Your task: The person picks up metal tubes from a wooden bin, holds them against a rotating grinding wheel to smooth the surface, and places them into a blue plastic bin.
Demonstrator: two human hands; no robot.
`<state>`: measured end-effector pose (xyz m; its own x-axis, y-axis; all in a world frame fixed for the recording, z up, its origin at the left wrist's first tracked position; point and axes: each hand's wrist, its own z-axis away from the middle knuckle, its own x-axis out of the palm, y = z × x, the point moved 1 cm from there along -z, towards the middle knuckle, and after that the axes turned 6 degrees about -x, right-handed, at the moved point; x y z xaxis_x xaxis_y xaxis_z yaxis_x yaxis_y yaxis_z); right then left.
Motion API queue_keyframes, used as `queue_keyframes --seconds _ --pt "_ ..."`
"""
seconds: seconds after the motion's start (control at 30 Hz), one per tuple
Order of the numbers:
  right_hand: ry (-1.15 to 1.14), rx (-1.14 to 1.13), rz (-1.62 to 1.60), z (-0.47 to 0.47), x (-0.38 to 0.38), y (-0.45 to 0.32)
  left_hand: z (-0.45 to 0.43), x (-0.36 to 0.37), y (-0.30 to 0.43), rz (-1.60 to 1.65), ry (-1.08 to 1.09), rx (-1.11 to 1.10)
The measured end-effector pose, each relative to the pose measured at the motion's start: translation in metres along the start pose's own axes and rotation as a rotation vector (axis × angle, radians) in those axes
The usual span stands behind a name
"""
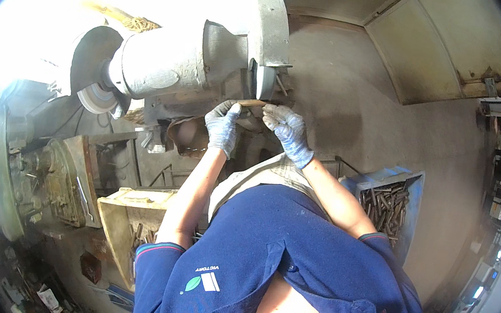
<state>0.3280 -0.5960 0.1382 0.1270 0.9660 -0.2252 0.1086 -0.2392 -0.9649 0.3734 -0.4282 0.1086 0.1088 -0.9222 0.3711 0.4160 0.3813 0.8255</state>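
Between my two gloved hands lies a short brownish metal piece, level and right at the lower edge of a grinding wheel. My left hand pinches its left end between thumb and fingers. At the other end, my right hand grips with the fingertips. Whether the piece touches the wheel cannot be made out. The wheel sits under a grey metal guard on a bench grinder. A second grinding wheel is on the grinder's left end.
To my right stands a blue-grey metal bin holding many rod-like metal pieces. A yellowish box with similar pieces is by my left elbow. Further left are greenish machinery and an open-ended wrench. A metal panel stands at upper right.
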Motion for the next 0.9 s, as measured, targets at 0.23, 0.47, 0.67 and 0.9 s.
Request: queue_keyframes --seconds 0.23,0.47,0.67,0.9 --pt "0.083 0.045 -0.037 -0.002 -0.006 0.003 -0.005 0.007 -0.005 -0.065 -0.017 0.031" --pt "0.155 0.112 -0.041 0.001 -0.025 0.022 -0.007 0.031 -0.013 0.003 -0.05 -0.036" --pt "0.043 0.199 -0.136 -0.005 0.008 0.01 -0.023 -0.011 -0.014 -0.078 0.016 0.021" --pt "0.035 0.189 -0.469 -0.003 0.022 0.017 -0.008 -0.017 0.006 -0.016 0.007 0.041"
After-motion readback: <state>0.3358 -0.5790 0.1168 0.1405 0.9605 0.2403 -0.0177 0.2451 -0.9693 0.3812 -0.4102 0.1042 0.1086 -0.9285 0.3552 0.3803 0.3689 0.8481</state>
